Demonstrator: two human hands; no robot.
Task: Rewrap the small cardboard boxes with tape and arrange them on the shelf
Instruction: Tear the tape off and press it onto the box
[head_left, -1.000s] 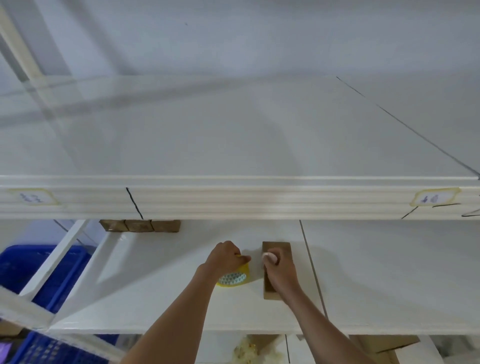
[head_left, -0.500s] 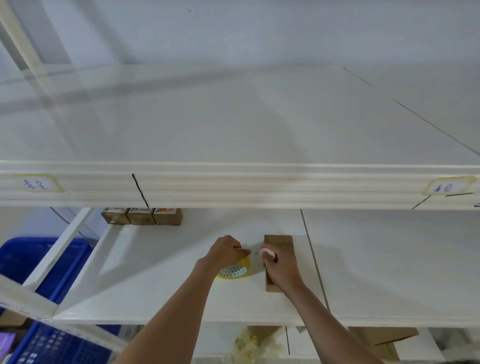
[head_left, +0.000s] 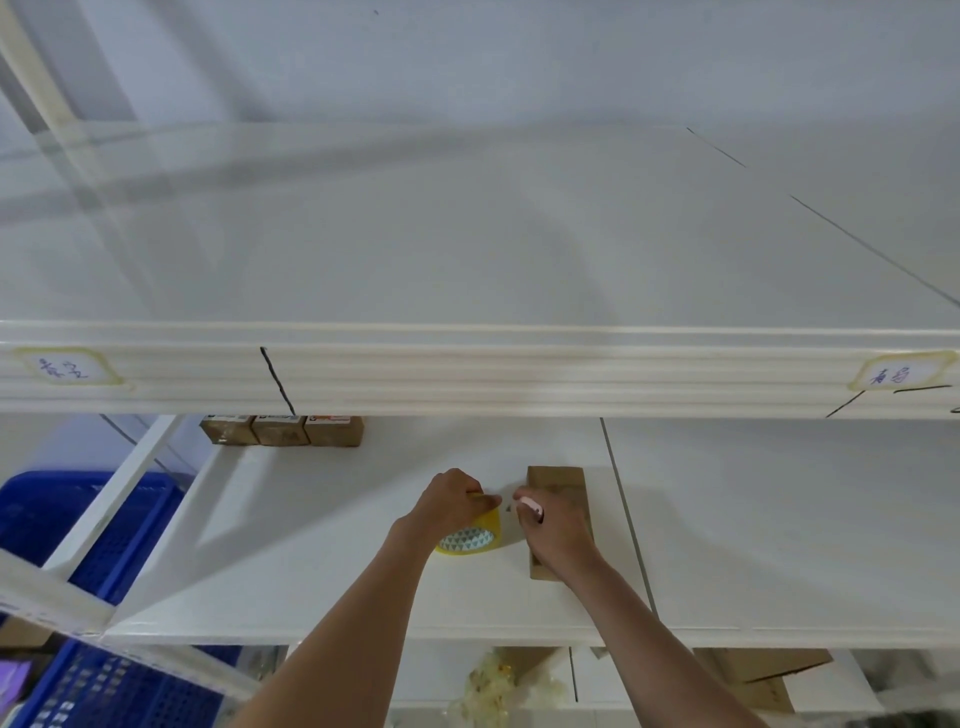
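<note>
Since the earlier frames our view has tipped down a little, so the row of boxes at the back shows more fully, and our two hands have drawn slightly apart. Our left hand (head_left: 451, 503), just below the middle of the frame, is curled closed over the yellow roll of tape with a triangle-patterned core (head_left: 474, 535), which sits on the white middle shelf (head_left: 291, 561). Our right hand (head_left: 551, 530) lies just right of it, pressing down on the flat brown cardboard box (head_left: 556, 480) and pinching a small white and pink object (head_left: 531, 505) between thumb and fingers; we cannot tell what that object is. Roll and box are near each other, not touching.

Further out, at the back left of the same shelf, three small brown cardboard boxes with printed labels (head_left: 280, 430) stand side by side, touching. Above them runs the ribbed front edge of the upper shelf (head_left: 519, 371), carrying a handwritten label (head_left: 63, 367) at the left and another handwritten label (head_left: 901, 371) at the right. Blue plastic crates (head_left: 67, 519) fill the lower left of the frame.
</note>
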